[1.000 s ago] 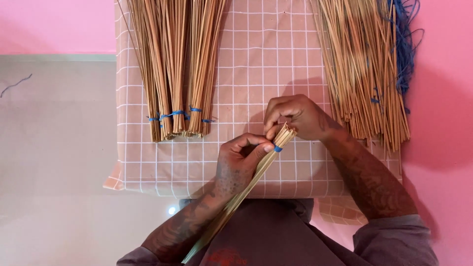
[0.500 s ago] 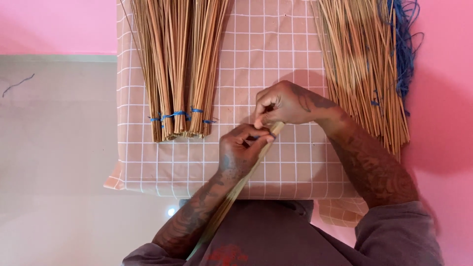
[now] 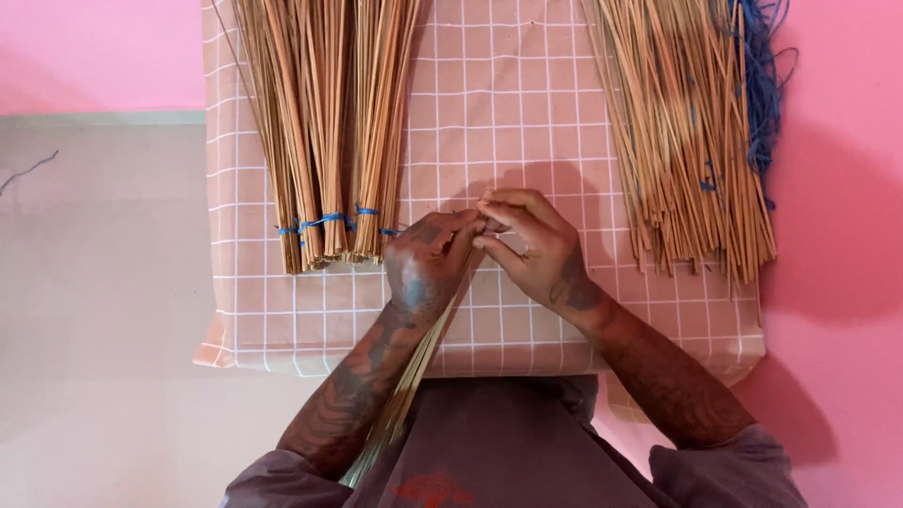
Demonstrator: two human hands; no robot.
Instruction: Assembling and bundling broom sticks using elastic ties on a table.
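Far left: a bare, pale matte surface (image 3: 103, 310), bordered above by a pink wall (image 3: 94, 52). On it lies a flat pad covered in salmon-pink cloth with a white grid pattern (image 3: 489, 122). On the pad's left part rest tied bundles of thin, straight, straw-coloured sticks (image 3: 324, 122), bound near their lower ends with blue thread (image 3: 324, 222); the ends are cut roughly even.

Centre: the left hand (image 3: 425, 268) is closed around a slim bundle of the same tan sticks (image 3: 400, 404), which runs diagonally from the fingertips down along the forearm toward the lap. The right hand (image 3: 531, 246) meets it just beside the bundle's upper tip, its fingers pinched together there; what they pinch is too small to tell, possibly thread. Both hands hover over the middle of the gridded pad.

Right: a loose, fanned heap of thin tan sticks (image 3: 687, 132) lies on the pad, with a tangle of blue string (image 3: 760, 85) at its right edge.
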